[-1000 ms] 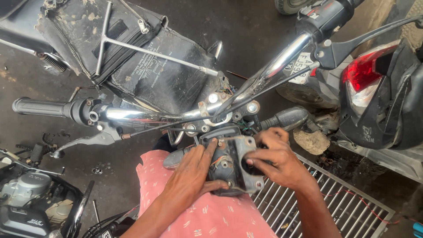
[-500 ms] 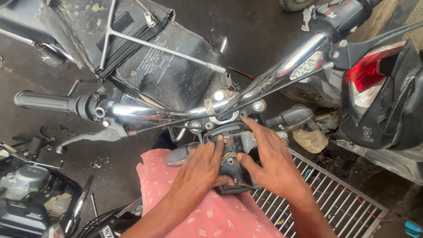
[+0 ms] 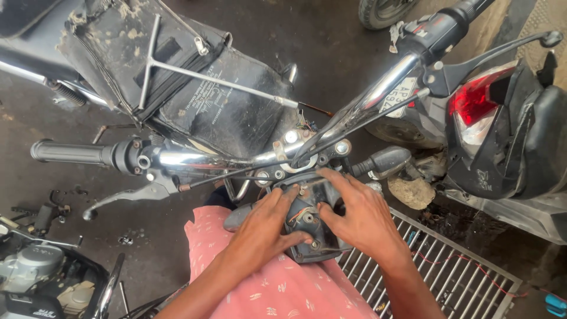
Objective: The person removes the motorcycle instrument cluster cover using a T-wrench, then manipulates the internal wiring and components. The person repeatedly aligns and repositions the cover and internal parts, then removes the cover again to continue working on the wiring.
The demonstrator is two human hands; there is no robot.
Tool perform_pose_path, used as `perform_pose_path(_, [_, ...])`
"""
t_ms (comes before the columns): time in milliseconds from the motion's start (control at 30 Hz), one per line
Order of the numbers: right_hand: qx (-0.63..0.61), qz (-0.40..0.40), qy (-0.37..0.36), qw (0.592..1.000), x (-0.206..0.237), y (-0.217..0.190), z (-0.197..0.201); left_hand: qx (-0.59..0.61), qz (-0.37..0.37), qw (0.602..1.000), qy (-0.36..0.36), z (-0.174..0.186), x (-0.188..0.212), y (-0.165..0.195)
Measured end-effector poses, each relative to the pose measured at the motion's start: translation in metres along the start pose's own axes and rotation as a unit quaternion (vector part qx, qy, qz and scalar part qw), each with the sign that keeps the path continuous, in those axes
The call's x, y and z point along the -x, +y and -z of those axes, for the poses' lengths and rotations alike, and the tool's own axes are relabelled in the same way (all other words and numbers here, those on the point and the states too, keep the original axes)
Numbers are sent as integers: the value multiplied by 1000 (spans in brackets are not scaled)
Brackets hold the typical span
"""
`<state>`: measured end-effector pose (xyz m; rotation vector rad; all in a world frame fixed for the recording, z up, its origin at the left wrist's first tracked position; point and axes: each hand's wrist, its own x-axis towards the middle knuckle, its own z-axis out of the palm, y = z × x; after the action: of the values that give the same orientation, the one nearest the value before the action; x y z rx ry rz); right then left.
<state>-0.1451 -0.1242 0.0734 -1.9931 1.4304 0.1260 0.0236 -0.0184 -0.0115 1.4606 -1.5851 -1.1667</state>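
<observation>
I have both hands pressed on the dark instrument housing [image 3: 310,221] just under the middle of the chrome handlebar [image 3: 236,158]: my left hand [image 3: 266,227] grips its near-left edge, while my right hand [image 3: 360,215], which a second ago curled around its right rim, now lies flat with fingers spread over its top. The housing looks steadier against my pink shirt [image 3: 283,292], wires showing between my hands, the metal grate [image 3: 449,277] to the right.

Bare forearms, no sleeves, left hand [image 3: 266,227], right hand [image 3: 360,215], pink garment with small white marks [image 3: 277,289]
</observation>
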Motion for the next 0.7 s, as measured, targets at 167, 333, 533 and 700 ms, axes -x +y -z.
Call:
perform_pose_path(167, [-9, -35, 0, 999, -5, 2, -4, 468, 215, 856, 29, 8, -4, -14])
perform_pose_path(333, [-28, -86, -10, 996, -3, 6, -6, 600, 298, 741, 51, 24, -9, -17])
perform_pose_path(533, [13, -37, 43, 998, 6, 4, -13, 519, 274, 809, 39, 19, -17, -10])
perform_pose_path(700, [102, 92, 136, 981, 16, 4, -21, 294, 301, 906, 45, 12, -24, -12])
